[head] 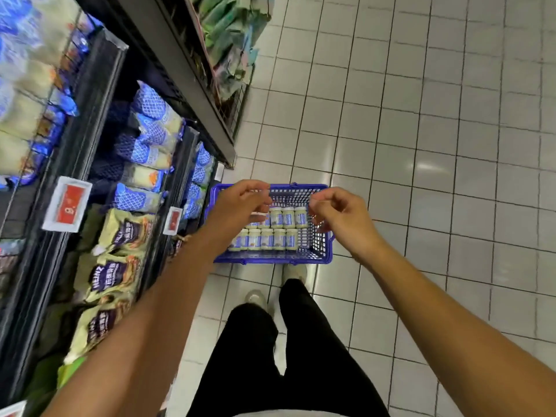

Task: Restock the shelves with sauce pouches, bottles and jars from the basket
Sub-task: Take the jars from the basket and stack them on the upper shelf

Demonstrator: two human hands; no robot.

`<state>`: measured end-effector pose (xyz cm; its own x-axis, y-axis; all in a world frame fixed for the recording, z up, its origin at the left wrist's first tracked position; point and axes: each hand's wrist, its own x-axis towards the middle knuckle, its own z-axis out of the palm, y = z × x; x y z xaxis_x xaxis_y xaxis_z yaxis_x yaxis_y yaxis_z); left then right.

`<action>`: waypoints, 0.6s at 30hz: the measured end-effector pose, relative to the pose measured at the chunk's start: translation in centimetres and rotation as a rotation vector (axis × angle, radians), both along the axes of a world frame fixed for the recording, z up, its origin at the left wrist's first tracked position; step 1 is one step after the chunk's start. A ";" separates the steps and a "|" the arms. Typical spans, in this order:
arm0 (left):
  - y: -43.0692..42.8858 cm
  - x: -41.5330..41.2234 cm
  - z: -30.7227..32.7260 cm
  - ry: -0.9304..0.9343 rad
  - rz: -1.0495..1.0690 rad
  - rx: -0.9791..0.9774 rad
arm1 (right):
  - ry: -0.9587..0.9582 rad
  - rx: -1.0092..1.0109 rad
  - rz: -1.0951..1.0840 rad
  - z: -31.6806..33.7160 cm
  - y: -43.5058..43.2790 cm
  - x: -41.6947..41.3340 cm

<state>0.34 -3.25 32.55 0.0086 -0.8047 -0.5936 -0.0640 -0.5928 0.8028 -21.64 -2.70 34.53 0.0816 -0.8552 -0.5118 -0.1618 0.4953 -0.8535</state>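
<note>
Basket [272, 260] on the floor [451, 145]. Jars [278, 237] inside it, in two rows, appear to lie flat, lids pointing away from the person. Left hand [240, 203] hovers over the jars, nearer; right hand [341, 216] over the basket's bare side. Both loosely curled, empty.

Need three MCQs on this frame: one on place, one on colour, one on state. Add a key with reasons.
1. Where is the basket?
A. on a shelf
B. on the floor
C. carried in a hand

2. Basket colour?
A. red
B. blue
C. green

3. Left hand and right hand:
A. both empty
B. left grips a jar
C. right grips a pouch

Key:
1. B, it sits on the tiles ahead of the shoes.
2. B, its mesh walls are blue.
3. A, both hover over the jars, fingers loosely curled round nothing.
</note>
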 end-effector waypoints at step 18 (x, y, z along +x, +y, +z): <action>1.3 7.4 -33.3 -0.174 0.371 0.571 | 0.167 0.484 0.127 -30.9 -1.3 2.3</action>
<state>7.76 -1.95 -0.80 0.3555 -0.2927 -0.8877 0.1247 -0.9263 0.3554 -19.31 -4.03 3.60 0.0527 -0.5068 -0.8604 -0.3602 0.7940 -0.4898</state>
